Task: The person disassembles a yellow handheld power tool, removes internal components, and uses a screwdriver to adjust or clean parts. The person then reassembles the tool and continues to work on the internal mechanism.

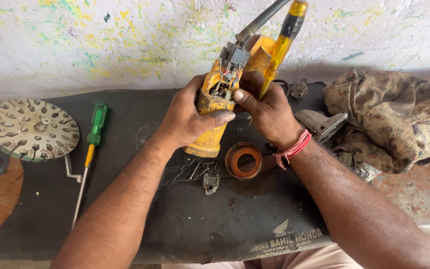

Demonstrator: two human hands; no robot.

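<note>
Gripping the yellow tool housing (210, 119), left hand (190, 117) fingers wrap it; right hand (269, 112) fingers clasp a yellow-handled screwdriver (282, 42).

Lighting: bright, even daylight, diffuse; source direction cannot be told. Shadows: soft, short, beneath the forearms and along the black mat's (210, 224) far edge. Glare: mild sheen on the translucent yellow screwdriver handle (282, 42). Focus: sharp centrally; slight wide-angle stretching toward the frame corners. Blur: none notable.

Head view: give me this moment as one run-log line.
left hand: grips yellow tool housing | right hand: holds yellow-handled screwdriver at housing's open top | green screwdriver: on black mat
</note>
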